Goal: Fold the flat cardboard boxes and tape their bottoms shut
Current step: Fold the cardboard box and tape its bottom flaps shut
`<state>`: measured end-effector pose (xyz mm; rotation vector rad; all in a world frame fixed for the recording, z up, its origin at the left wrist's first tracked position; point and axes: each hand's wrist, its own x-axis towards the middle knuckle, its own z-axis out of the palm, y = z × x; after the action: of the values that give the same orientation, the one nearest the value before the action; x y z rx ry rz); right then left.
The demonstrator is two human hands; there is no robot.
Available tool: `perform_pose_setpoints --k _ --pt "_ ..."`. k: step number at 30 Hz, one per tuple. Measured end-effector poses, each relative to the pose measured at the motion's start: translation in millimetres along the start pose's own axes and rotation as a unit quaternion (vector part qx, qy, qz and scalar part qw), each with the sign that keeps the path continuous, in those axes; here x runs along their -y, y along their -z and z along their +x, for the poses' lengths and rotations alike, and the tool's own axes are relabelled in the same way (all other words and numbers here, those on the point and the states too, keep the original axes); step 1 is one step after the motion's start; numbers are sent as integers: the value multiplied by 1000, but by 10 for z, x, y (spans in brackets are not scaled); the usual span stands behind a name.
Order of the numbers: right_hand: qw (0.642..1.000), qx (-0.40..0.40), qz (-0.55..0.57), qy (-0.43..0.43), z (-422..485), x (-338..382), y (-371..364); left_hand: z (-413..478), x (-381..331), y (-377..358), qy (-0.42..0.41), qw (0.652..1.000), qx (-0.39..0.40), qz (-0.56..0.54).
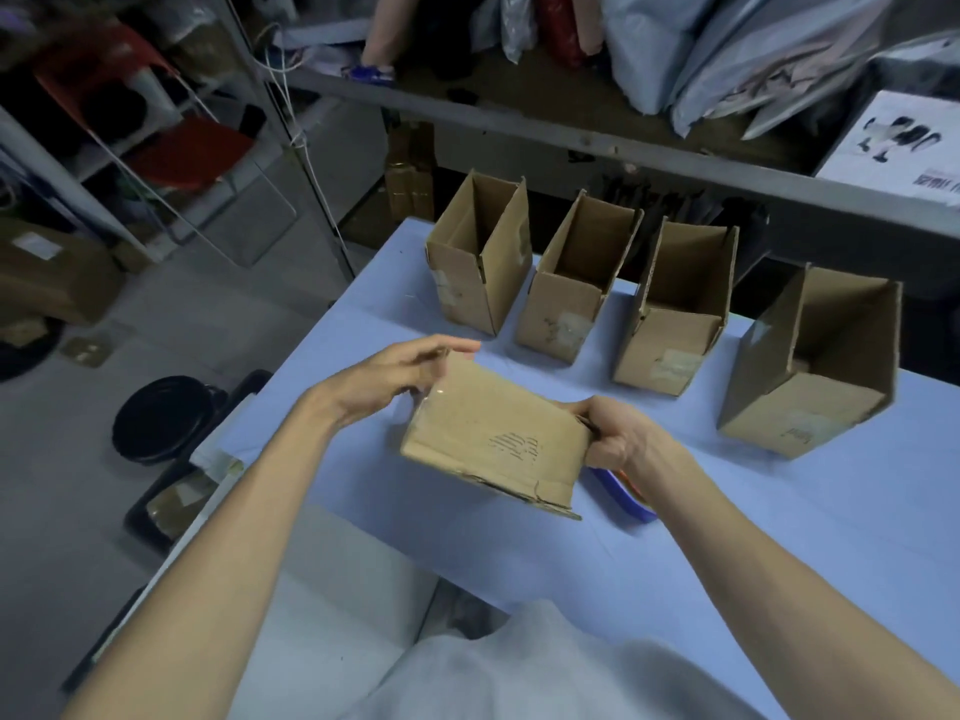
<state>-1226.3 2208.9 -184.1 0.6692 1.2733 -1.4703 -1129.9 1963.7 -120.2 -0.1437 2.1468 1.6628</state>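
Your box (493,433) sits just your side of the row of boxes (571,314), long axis running hand to hand: right hand (618,441) grips one end, left hand (410,371) rests straight-fingered on the other.

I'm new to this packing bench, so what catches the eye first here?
The cardboard box held up in the middle of the view: the left hand touches its far left corner, the right hand grips its right end. Behind it, four open boxes stand in a row on the blue table.
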Motion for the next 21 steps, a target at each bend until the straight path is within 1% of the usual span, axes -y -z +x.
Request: perform_pose_setpoints --k 1,3,5,7,10,11,12,13,14,15,16,17,18,19,21 --pt "1000 -11 7 -6 33 13 3 -37 2 28 -9 999 30 6" --pt "999 -29 30 -20 87 17 22 -44 18 49 2 997 71 39" --pt "997 -48 47 -27 167 -20 64 11 3 -6 34 988 87 120" --pt "997 -62 46 -21 218 -90 118 92 -15 -101 29 980 74 183" --pt "995 -69 70 6 236 -181 175 223 -85 -153 -5 983 29 180" --pt "996 -71 56 24 219 -197 150 264 -137 -140 -8 984 22 179" --pt "995 -87 20 48 246 -219 122 314 -182 -109 -2 983 24 181" --pt "988 -126 -29 87 279 -243 106 369 -223 -76 9 984 34 177" --pt "968 -186 -91 144 293 -262 106 436 -242 -39 23 984 49 167" --pt "943 -225 -130 210 306 -300 111 507 -251 -16 34 984 63 160" --pt "928 -216 -120 278 275 -344 94 590 -244 -10 45 982 73 167" --pt "922 -179 -90 332 208 -403 40 672 -234 -21 53 977 85 186" --pt "916 -141 -87 366 169 -459 1 761 -205 -40 63 971 97 210" --pt "902 -111 -118 400 110 -514 -63 847 -168 -76 74 965 103 230" --pt "858 -126 -243 434 210 -619 -101 1014 -45 -154 94 959 82 254"
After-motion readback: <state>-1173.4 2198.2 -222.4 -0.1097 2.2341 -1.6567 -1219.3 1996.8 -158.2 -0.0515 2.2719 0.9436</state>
